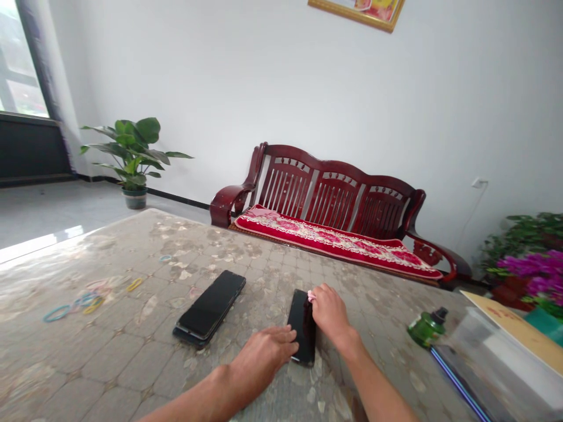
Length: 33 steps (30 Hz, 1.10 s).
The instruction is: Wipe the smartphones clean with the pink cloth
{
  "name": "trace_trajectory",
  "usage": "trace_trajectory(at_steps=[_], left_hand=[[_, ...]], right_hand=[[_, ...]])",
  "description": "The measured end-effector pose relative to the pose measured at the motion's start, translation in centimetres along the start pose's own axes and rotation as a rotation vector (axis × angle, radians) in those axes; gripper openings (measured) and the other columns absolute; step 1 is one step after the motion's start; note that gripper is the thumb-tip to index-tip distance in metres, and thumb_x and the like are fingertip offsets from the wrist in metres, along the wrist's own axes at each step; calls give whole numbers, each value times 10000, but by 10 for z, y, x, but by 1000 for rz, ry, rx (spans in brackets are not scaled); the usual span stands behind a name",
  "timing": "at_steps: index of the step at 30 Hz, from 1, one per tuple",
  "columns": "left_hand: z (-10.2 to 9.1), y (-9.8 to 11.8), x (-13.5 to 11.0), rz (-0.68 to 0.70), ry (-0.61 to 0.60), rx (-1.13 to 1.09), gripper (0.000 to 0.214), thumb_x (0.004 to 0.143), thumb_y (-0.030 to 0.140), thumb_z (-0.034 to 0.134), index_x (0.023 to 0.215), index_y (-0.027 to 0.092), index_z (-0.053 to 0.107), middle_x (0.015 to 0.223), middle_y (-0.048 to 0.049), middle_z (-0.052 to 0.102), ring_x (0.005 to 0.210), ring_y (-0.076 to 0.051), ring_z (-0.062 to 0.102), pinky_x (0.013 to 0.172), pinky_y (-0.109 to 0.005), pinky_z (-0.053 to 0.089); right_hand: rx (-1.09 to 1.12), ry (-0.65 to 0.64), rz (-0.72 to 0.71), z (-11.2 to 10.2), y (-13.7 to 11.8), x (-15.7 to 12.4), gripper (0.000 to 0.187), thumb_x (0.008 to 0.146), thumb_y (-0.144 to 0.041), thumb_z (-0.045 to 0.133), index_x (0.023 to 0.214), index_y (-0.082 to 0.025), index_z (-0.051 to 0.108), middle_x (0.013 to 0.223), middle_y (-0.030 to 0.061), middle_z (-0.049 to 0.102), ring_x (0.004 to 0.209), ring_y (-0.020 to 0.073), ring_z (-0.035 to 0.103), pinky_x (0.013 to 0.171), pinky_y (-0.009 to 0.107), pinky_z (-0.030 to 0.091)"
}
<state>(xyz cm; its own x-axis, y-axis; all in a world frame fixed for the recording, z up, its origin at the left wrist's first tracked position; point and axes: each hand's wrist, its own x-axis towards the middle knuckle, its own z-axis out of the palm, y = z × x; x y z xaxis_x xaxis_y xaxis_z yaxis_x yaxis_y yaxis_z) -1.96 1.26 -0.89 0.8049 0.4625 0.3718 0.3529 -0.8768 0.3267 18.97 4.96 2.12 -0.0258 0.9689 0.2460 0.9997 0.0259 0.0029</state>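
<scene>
A black phone [301, 334] lies screen up on the table between my two hands. My left hand [270, 347] rests at its left edge, fingers stretched out and their tips touching its side. At the phone's upper right edge, my right hand [328, 310] is closed in a pinch. A small pink crumpled piece [311, 296] pokes out from its fingertips; most of it is hidden. To the left of my hands, another black phone [214, 305] lies on top of a dark flat device [187, 336], which shows only along the lower edge.
Several coloured bands [56, 313] lie on the patterned table cover [132, 346] at left. A green bottle [426, 328] with a black top and a clear plastic box [492, 346] stand at right. Beyond the table is a wooden bench [334, 193].
</scene>
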Motion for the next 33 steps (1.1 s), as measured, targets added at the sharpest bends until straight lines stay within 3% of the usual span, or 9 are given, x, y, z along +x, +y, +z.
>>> trace_trajectory(at_steps=[3,9,14,21,28,33], left_hand=[[2,-1,-1,6,-4,15,175,961,124,546,1059,173,683,1207,-87,705,1172,-217,638,1079,-313,435],[3,-2,-1,-1,-24,34,183,955,112,546,1063,189,672,1218,-70,699,1185,-218,629,1085,-318,430],[12,-7,0,15,-5,31,197,946,97,542,1073,178,669,1220,-82,696,1173,-223,635,1086,-321,429],[5,-2,0,13,2,29,192,948,99,543,1066,187,666,1216,-69,698,1165,-209,638,1072,-298,432],[9,-5,2,22,19,41,166,938,94,562,1023,175,679,1160,-70,719,1136,-220,656,1057,-311,449],[5,-3,0,20,18,39,180,934,99,583,1064,174,682,1201,-78,706,1153,-218,648,1069,-305,440]], right_hand=[[31,-4,-48,0,-2,-3,234,905,-85,483,851,-210,673,935,70,667,923,193,605,766,263,380],[77,-41,20,-8,8,-11,224,911,-85,473,843,-203,651,934,57,664,898,177,605,733,254,363],[135,-69,-110,-10,10,-23,223,896,-74,476,880,-207,655,940,41,665,906,172,604,752,253,366],[106,-46,-96,-10,9,-13,259,911,-69,444,876,-197,666,954,54,661,942,181,587,797,256,364],[156,-92,-219,-12,5,-26,214,922,-113,469,823,-206,633,904,26,638,879,160,584,750,250,349],[149,-61,-145,-7,10,-10,248,926,-87,446,879,-203,661,937,41,647,918,171,581,787,252,358]])
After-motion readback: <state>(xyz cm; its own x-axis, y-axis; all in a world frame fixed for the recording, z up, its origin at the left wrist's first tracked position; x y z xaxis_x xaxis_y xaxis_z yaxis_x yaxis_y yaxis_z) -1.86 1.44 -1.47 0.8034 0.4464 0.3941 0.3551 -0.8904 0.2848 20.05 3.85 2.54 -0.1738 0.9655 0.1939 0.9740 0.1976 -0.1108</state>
